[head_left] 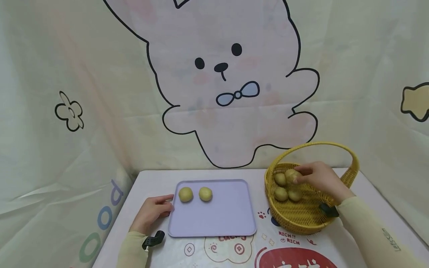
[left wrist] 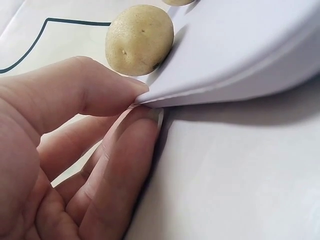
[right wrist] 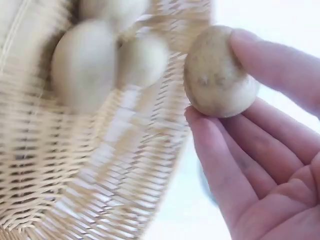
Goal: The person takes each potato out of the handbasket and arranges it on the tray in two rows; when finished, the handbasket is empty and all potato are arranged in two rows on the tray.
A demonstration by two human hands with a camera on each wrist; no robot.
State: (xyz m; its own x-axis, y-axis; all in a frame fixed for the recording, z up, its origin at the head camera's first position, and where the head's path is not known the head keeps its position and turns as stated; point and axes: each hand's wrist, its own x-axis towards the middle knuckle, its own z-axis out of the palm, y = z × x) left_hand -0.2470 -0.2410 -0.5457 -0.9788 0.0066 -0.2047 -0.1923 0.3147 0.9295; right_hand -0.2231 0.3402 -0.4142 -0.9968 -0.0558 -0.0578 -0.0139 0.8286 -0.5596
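Pinched in R hand (head_left: 320, 179): potato (head_left: 290, 175)

Head: potato held over wicker basket (head_left: 301, 222) w/ 3 other potatoes (head_left: 280, 194); 2 potatoes (head_left: 186, 194) on lilac tray (head_left: 218, 219). L wrist: tray edge pinched by L hand (left wrist: 117, 172). R wrist: potato gripped btwn thumb (right wrist: 280, 65) & fingers (right wrist: 220, 157).

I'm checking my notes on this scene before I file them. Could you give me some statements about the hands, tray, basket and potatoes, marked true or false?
1. The left hand pinches the edge of the tray. True.
2. Three potatoes lie on the tray. False: only two do, a left potato and a right potato.
3. The right hand holds a potato. True.
4. The basket stands to the left of the tray. False: the basket stands to its right.
5. Besides the held one, three potatoes lie in the basket. True.
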